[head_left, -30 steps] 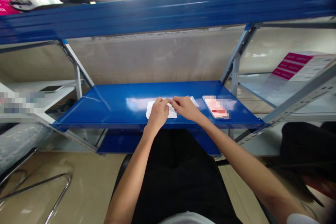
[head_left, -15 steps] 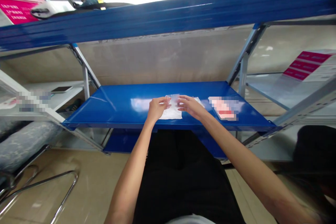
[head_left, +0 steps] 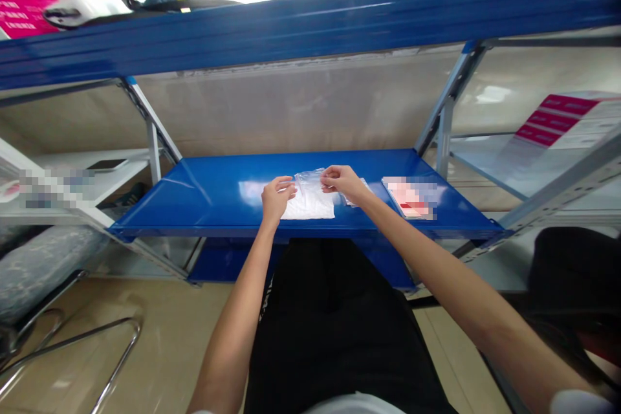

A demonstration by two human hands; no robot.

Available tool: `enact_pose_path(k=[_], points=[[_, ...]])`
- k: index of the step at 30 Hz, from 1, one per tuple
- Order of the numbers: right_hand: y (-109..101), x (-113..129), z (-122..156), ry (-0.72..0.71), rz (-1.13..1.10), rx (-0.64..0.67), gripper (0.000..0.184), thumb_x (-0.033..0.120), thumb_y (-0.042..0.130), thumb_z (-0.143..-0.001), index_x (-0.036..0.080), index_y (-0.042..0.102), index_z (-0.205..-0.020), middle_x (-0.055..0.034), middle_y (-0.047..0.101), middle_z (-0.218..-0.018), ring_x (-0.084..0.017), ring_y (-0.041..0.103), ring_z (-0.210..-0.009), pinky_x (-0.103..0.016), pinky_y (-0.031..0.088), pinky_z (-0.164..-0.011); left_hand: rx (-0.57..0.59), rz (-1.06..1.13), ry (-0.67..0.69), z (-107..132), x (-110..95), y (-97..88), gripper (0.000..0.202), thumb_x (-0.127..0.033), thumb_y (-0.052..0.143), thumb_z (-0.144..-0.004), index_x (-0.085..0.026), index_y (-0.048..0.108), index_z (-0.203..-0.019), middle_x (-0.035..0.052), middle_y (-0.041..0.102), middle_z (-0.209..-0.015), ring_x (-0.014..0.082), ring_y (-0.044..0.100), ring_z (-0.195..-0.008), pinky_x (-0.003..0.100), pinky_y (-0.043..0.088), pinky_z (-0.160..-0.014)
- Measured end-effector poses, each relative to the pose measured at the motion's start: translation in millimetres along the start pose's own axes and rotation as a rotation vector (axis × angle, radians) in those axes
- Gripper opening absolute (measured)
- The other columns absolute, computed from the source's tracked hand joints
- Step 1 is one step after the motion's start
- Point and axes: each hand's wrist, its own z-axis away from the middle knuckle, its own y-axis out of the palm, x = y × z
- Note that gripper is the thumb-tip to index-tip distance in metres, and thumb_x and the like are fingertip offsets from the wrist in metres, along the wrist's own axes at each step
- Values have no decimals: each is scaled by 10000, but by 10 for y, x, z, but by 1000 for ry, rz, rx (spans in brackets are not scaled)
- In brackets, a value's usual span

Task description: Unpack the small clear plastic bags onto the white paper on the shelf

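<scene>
The blue metal shelf point(head_left: 204, 207) has lots of open room on the left, and its front edge runs just below the hands. The left hand point(head_left: 277, 199) is a little spread, with its fingers pressed on the top of a clear plastic bag point(head_left: 308, 197). The bag lies flat in the middle of the shelf, with white stuff point(head_left: 310, 208) inside. The right hand point(head_left: 342, 182) pinches the bag's top corner. Near the right end sits a blurred pink and white packet point(head_left: 409, 198).

Storeroom: blue steel shelving point(head_left: 301, 171), pink-printed packages point(head_left: 553, 126)
</scene>
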Motion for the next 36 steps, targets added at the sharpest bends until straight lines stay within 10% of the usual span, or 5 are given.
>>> enact_pose_path(k=[8, 13, 22, 36], points=[[249, 317, -482, -488, 1013, 224, 193, 31, 567, -859, 150, 718, -837, -47, 727, -777, -165, 646, -734, -261, 400, -695, 72, -553, 217, -289, 82, -260, 315, -155, 702, -894, -172, 759, -1203, 100, 789, -1128, 184, 705, -831, 330, 561, -872], [506, 335, -655, -542, 1302, 428, 281, -4, 551, -888, 155, 760, -989, -94, 762, -920, -182, 648, -774, -272, 351, -655, 107, -681, 241, -400, 256, -231, 253, -109, 719, -863, -156, 731, -1111, 101, 766, -1084, 184, 683, -833, 315, 531, -862], [568, 376, -809, -529, 1318, 515, 299, 112, 652, -932, 181, 762, -1201, -107, 784, -1087, -209, 701, -920, -269, 407, -714, 109, -684, 227, -470, 439, -230, 256, -88, 726, -838, -178, 686, -1074, 64, 746, -1010, 175, 656, -802, 304, 510, -832], [440, 202, -704, -417, 860, 241, 160, 180, 724, -884, 194, 811, -1018, -74, 798, -949, -209, 707, -870, -270, 449, -768, 121, -668, 209, -466, 478, -240, 193, -111, 691, -866, -192, 726, -1038, 72, 769, -1003, 192, 685, -840, 313, 525, -861]])
